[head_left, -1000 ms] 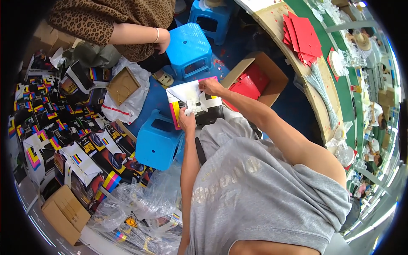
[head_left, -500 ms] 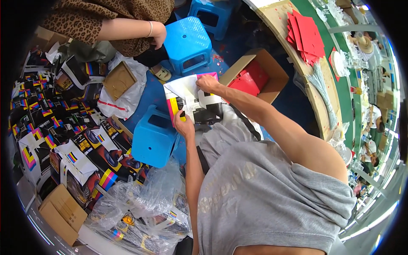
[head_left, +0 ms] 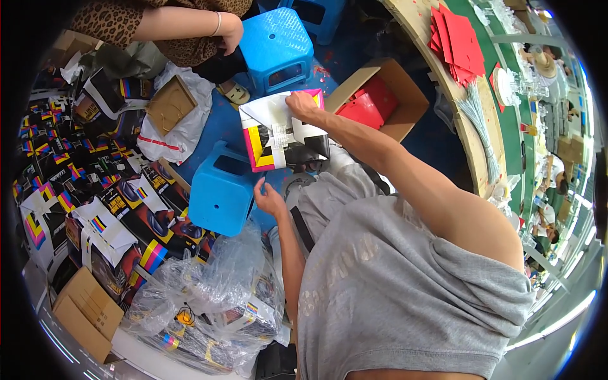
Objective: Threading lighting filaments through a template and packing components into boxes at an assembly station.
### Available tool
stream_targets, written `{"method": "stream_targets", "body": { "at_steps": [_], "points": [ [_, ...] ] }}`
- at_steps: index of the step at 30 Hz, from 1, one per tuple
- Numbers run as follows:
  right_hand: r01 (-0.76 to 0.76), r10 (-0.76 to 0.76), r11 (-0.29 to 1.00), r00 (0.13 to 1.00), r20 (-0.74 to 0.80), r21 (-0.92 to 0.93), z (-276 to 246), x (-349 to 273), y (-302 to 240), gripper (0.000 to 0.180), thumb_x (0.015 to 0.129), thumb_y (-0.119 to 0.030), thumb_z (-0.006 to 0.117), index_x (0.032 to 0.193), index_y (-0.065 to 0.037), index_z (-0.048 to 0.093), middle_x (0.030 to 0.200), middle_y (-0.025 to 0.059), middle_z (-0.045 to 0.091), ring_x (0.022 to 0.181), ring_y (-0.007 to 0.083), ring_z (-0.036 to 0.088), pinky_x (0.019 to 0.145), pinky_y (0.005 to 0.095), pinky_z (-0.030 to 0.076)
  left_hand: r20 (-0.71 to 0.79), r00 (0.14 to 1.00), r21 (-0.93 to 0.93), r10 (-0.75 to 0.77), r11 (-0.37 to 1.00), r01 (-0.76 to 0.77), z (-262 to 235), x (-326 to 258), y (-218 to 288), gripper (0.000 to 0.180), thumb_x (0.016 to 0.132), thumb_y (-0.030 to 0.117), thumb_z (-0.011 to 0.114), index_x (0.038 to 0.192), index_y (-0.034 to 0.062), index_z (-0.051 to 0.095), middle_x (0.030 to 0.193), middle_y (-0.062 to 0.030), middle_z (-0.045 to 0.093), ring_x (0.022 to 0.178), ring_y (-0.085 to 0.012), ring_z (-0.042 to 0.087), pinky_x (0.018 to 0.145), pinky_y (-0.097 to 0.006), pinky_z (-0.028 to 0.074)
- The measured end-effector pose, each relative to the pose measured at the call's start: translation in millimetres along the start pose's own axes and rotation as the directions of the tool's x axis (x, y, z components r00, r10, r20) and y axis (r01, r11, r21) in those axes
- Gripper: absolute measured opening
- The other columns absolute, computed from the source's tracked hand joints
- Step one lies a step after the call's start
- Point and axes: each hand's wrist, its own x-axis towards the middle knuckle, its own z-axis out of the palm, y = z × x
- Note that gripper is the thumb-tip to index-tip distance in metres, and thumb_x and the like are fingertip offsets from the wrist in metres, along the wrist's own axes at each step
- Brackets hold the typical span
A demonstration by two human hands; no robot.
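Observation:
A package wrapped in white, black, yellow and magenta printed paper is in front of me, with white strips crossing on its upper face. My right hand grips its far edge, fingers closed over the paper. Below the near side of the package, my left hand is apart from it, fingers loosely spread and holding nothing. A blue stool stands just to the left of that hand.
Wrapped packages pile up on the left beside clear plastic film. A carton with red pieces stands to the right, near a table edge. A co-worker's arm is at the far left, by another blue stool.
My left hand has let go of the package's near left side and moved down from it. My right hand keeps its grip, and the package has shifted slightly left and away.

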Motion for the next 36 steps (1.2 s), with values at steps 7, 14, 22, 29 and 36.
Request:
{"method": "stream_targets", "body": {
  "at_steps": [7, 14, 22, 29, 36],
  "points": [
    [-0.079, 0.093, 0.958, 0.995, -0.040, 0.277, 0, 4, 35, 0.014, 0.077, -0.008, 0.059, 0.082, 0.000, 0.070, 0.089, 0.0220, 0.070, 0.079, 0.0386, 0.069, 0.070, 0.0482, 0.055, 0.108, 0.994, -0.156, -0.005, 0.987, 0.022, 6, 2, -5, 0.020, 0.090, 0.009, 0.061, 0.106, -0.0002, 0.069, 0.104, -0.0124, 0.071, 0.097, -0.0228, 0.066, 0.090, -0.036, 0.049],
    [0.085, 0.043, 0.476, 0.992, -0.119, 0.875, -16, -98, -12, 0.018, 0.087, -0.016, 0.061, 0.094, -0.002, 0.069, 0.091, 0.0144, 0.071, 0.086, 0.0269, 0.068, 0.077, 0.0362, 0.053, 0.823, 0.559, -0.268, -0.103, 0.797, 0.541, 31, 5, 93, 0.029, 0.097, 0.019, 0.058, 0.119, 0.0018, 0.062, 0.110, -0.0091, 0.069, 0.102, -0.0171, 0.065, 0.088, -0.030, 0.047],
    [-0.359, 0.165, 0.216, 0.930, 0.329, 0.908, -27, -203, 2, 0.012, 0.091, -0.006, 0.057, 0.096, 0.003, 0.063, 0.083, 0.0092, 0.068, 0.072, 0.0134, 0.067, 0.068, 0.0281, 0.056, 0.902, 0.422, -0.105, 0.098, 0.994, -0.005, 55, -24, 85, 0.018, 0.091, 0.011, 0.065, 0.095, -0.0052, 0.072, 0.078, -0.0046, 0.072, 0.068, -0.0084, 0.064, 0.063, -0.023, 0.049],
    [-0.412, 0.297, 0.317, 0.899, 0.323, 0.854, -29, -225, -4, 0.015, 0.078, -0.014, 0.063, 0.084, -0.002, 0.071, 0.073, 0.0076, 0.071, 0.070, 0.0143, 0.069, 0.067, 0.0296, 0.054, 0.957, 0.271, -0.007, 0.104, 0.942, -0.334, 55, -18, 91, 0.013, 0.079, 0.011, 0.068, 0.082, 0.0007, 0.076, 0.061, -0.0110, 0.067, 0.060, -0.0119, 0.065, 0.058, -0.029, 0.049],
    [-0.392, 0.503, -0.210, 0.743, 0.443, 0.896, -10, -239, -30, 0.012, 0.080, -0.012, 0.072, 0.087, -0.001, 0.075, 0.079, 0.0063, 0.073, 0.072, 0.0118, 0.069, 0.065, 0.0262, 0.059, 0.961, 0.138, -0.102, 0.239, 0.772, -0.628, 59, -8, 108, 0.017, 0.081, 0.013, 0.070, 0.091, -0.0001, 0.075, 0.067, -0.0150, 0.070, 0.061, -0.0214, 0.070, 0.060, -0.032, 0.052]
  ]
}}
